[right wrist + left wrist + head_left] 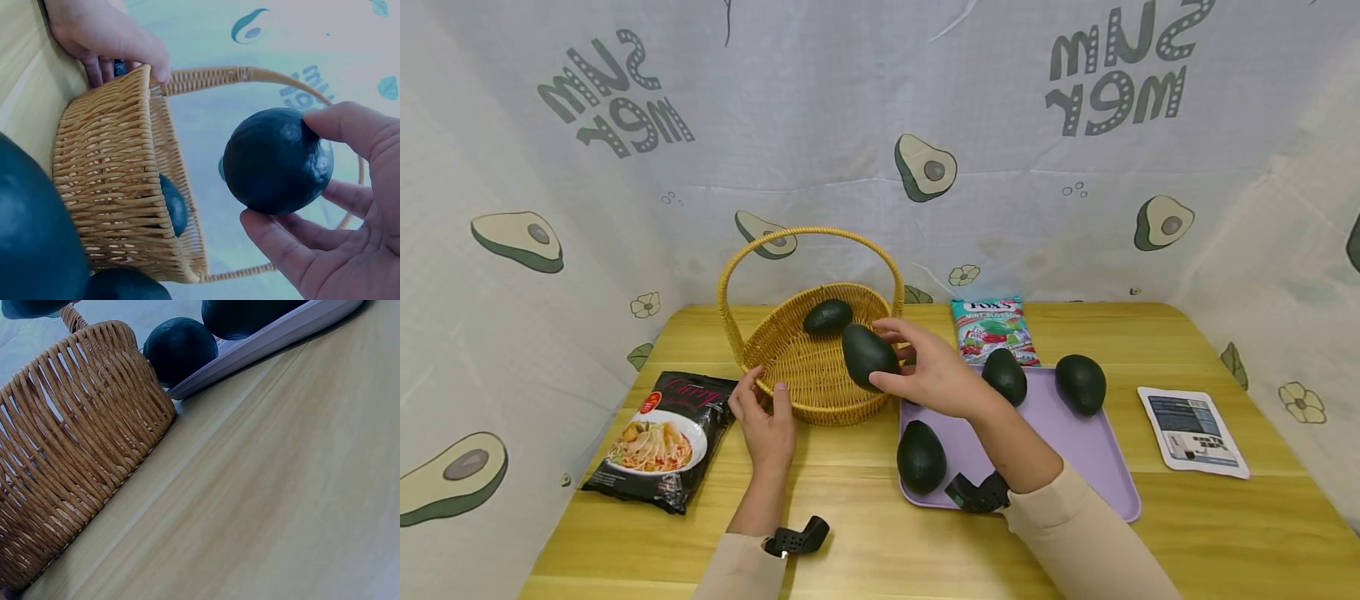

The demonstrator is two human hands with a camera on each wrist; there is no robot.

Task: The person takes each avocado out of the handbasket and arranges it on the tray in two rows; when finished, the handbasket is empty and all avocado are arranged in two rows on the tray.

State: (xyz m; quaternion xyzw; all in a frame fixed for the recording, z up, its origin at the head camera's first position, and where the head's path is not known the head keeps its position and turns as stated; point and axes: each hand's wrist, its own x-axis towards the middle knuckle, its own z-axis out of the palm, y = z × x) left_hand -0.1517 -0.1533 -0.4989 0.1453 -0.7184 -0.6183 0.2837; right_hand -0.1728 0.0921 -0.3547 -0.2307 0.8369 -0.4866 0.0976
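Aloft, a dark green avocado (pixel 868 358) is gripped between the thumb and fingers of a person's right hand (pixel 940 375), higher than the rim at the right side of a handled wicker basket (pixel 808 375). The left hand (pixel 767 425) holds the basket's near left rim, its thumb over the edge and its fingers outside. A second avocado (pixel 828 317) lies inside, toward the back. Just right of the basket, a purple tray (pixel 1060 442) bears more avocados, one at its near left corner and two farther back. A black noodle packet (pixel 662 442) rests left of the basket, a candy bag (pixel 994 331) lies behind the tray, and a white printed packet (pixel 1193 433) sits to its right on the wooden table (pixel 865 533).
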